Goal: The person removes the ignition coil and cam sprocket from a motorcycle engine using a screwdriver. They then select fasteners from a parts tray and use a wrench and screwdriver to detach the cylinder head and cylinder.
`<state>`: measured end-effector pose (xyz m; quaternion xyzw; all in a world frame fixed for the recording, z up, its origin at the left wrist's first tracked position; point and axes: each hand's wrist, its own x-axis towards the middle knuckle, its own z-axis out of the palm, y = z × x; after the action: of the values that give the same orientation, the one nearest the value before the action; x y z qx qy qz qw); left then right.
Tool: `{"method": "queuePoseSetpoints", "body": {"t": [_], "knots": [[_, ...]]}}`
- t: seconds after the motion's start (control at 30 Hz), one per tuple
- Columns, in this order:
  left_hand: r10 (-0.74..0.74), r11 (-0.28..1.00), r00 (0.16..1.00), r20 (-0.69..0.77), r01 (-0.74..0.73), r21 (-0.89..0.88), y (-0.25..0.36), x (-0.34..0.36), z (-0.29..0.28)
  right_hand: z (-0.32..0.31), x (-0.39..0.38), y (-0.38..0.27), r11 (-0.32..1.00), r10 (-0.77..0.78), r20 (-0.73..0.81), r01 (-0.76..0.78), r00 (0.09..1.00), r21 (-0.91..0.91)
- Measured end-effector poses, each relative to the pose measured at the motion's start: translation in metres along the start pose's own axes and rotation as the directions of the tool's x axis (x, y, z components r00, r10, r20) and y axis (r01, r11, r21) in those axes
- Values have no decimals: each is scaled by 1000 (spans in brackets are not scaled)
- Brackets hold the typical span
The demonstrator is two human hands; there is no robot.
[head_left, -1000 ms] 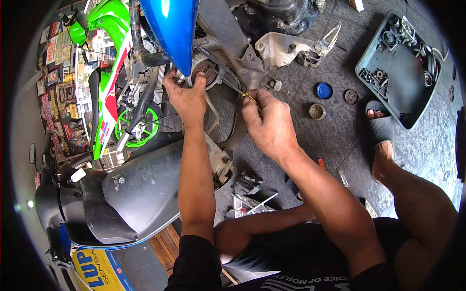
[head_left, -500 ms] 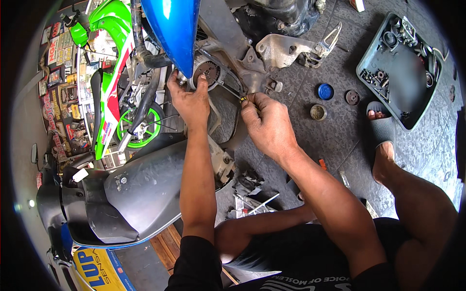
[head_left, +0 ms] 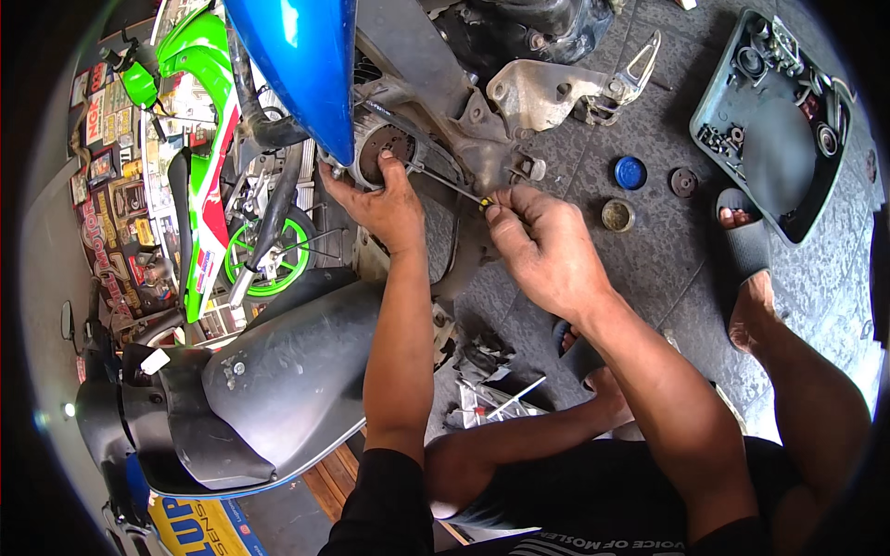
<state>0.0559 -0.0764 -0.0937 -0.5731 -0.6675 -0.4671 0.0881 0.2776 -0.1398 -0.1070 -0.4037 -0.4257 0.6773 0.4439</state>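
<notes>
My left hand (head_left: 385, 204) grips the lower edge of a round metal part (head_left: 378, 139) with a dark brown disc inside its rim. The thumb presses on the disc and the fingers curl round the left side. My right hand (head_left: 547, 241) pinches the yellow end of a thin metal rod (head_left: 445, 182), which looks like a screwdriver; its handle is hidden in my fingers. The rod slants up and left, its far tip at the right edge of the round part. A blue motorcycle panel (head_left: 301, 69) hangs just above my left hand, beside the grey frame (head_left: 403, 46).
A metal bracket (head_left: 547, 93) juts out right of the frame. On the floor lie a blue lid (head_left: 629, 172), a small round tin (head_left: 617, 215) and a dark disc (head_left: 683, 182). A tray (head_left: 718, 97) of loose parts stands at right. A black scooter seat (head_left: 287, 361) fills the lower left.
My right hand has moved right and slightly down with the rod, and more of the shaft shows. The left hand keeps its hold on the round part. The view has shifted a little.
</notes>
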Motion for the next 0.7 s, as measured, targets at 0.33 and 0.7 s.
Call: {"method": "queuePoseSetpoints", "body": {"t": [0.33, 0.7], "knots": [[-95, 995, 992, 88, 98, -28, 13, 2, -11, 6, 4, 11, 998, -34, -65, 37, 997, 46], [-56, 998, 997, 58, 57, -16, 11, 2, -10, 14, 10, 12, 999, -49, -104, 49, 993, 3]]}}
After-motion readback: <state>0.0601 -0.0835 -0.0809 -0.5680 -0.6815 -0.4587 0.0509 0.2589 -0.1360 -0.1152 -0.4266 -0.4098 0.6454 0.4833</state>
